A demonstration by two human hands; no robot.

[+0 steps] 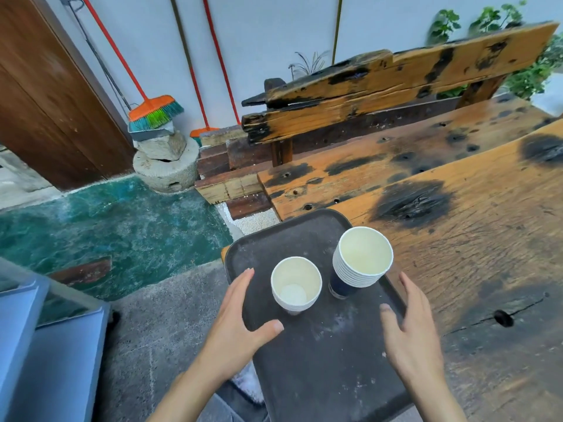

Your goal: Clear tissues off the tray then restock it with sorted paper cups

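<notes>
Head-worn view, close, steeply down onto tray (pixel 304 236)

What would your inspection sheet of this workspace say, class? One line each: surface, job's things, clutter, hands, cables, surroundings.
Surface: worn wooden table with dark burn marks; dark tray overhangs its left edge.
Job's things: white cup stack and taller blue cup stack stand upright on the tray, apart.
Clutter: no tissues seen; whitish smears on the tray.
Hands: left hand open at the tray's left edge; right hand open at its right edge; neither holds a cup.
Cables: nothing seen.
Surroundings: wooden bench, brooms against the wall, plants, green floor.
</notes>
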